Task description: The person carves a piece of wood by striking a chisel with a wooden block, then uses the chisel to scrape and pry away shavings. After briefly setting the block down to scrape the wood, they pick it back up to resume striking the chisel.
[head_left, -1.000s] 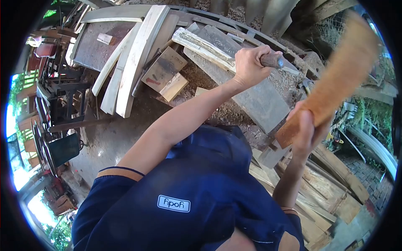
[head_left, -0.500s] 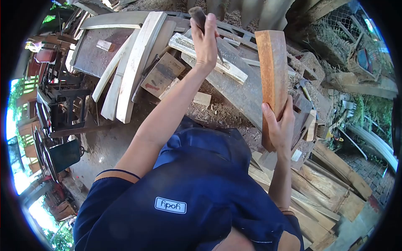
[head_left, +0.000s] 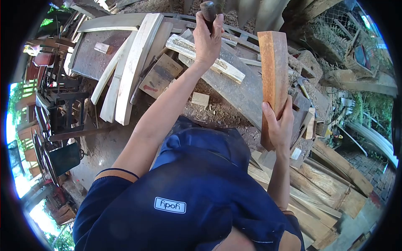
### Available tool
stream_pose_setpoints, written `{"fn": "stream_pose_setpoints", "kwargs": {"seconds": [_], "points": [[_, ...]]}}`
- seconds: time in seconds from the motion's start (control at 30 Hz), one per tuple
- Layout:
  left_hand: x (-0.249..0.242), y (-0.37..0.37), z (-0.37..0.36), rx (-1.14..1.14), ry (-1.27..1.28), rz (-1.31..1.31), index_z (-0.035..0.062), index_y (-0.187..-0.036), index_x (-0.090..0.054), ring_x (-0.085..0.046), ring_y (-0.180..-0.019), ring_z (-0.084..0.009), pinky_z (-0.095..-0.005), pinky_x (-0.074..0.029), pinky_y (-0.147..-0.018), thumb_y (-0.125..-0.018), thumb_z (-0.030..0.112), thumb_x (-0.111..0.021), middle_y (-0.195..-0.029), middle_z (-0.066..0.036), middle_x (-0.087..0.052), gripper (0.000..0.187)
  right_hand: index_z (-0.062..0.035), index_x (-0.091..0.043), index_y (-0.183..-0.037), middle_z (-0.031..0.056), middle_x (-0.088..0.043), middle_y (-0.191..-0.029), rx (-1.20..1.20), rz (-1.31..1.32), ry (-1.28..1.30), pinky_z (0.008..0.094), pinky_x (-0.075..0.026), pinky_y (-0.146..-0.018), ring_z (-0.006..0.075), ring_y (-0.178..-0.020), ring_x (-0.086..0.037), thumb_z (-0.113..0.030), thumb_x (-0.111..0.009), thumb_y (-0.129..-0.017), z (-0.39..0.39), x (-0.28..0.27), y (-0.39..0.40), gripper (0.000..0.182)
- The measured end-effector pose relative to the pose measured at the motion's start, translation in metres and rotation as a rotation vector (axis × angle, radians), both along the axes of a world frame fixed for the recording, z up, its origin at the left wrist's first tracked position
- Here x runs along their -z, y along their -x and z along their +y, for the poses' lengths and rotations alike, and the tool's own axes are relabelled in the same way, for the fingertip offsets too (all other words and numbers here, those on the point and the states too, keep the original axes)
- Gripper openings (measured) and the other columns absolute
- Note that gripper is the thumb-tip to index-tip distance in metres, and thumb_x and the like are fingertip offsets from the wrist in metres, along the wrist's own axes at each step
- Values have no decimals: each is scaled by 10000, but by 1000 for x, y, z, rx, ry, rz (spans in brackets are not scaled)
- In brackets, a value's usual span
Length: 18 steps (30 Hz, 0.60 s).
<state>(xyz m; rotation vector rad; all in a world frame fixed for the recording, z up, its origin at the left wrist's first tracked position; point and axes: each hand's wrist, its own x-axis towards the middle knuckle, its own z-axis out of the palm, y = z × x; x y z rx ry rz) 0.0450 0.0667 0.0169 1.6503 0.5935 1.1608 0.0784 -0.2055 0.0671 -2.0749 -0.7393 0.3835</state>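
Outdoor wood yard, planks (head_left: 134, 62) piled everywhere. Our left hand (head_left: 208, 39) has tight grip on tool handle (head_left: 208, 10), raised high. Right hand (head_left: 278, 125) wrapped round reddish wood block (head_left: 273, 75), held upright, probably for chopping.

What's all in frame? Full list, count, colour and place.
wood block: one, orange-brown, held upright, centre right
tool handle: one, dark brown, top centre; head hidden
curved planks: about three, pale, upper left
split piece: one, pale with rough bark, lying on the grey board
grey board: one, grey, centre, slanted
small offcut: one, pale, on the sawdust
plank stack: many, tan, lower right
metal frames: several, dark, far left
shirt: one, navy, bottom
left hand: gripping the tool handle, raised
right hand: gripping the wood block's lower end
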Motion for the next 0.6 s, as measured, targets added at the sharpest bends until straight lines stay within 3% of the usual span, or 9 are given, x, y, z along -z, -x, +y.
{"fn": "stream_pose_setpoints", "kwargs": {"seconds": [0.17, 0.23, 0.47, 0.53, 0.6], "points": [[2, 0, -3, 2, -23, 16, 70, -1010, -436, -520, -642, -73, -235, -419, -606, -1002, 367, -521, -709, 2, -540, 309, 81, -480, -1163, 197, -631, -777, 2, -20, -21, 355, -495, -686, 245, -719, -642, -414, -696, -852, 1, 1, 0, 623], [0, 0, -3, 7, 9, -3, 71, -1020, -427, -513, -647, -75, -236, -420, -609, -1005, 370, -514, -719, 2, -531, 312, 63, -490, -1198, 201, -621, -1002, 2, 117, 47, 355, -463, -831, 233, -925, -592, -359, -674, -882, 3, -7, 1, 558], [8, 0, -3, 17, 20, 18, 69, -1015, -415, -511, -660, -74, -241, -429, -614, -1008, 385, -502, -734, -1, -526, 327, 65, -485, -1221, 200, -619, -1005, -17, 112, 37, 349, -464, -838, 239, -937, -593, -367, -679, -878, 8, -3, -4, 584], [8, 0, -3, 17, 12, 64, 63, -1010, -411, -514, -649, -91, -261, -438, -612, -1010, 383, -496, -725, -11, -524, 330, 88, -488, -1141, 247, -631, -844, -19, -39, -25, 375, -493, -747, 280, -809, -653, -448, -701, -845, 10, 5, -5, 648], [7, 0, -6, 13, -14, 115, 58, -1009, -408, -522, -645, -108, -275, -443, -610, -1009, 374, -501, -721, -24, -529, 329, 85, -492, -1150, 237, -636, -866, -49, -29, -22, 371, -495, -752, 271, -816, -652, -439, -697, -849, 15, 0, -8, 637]]}}
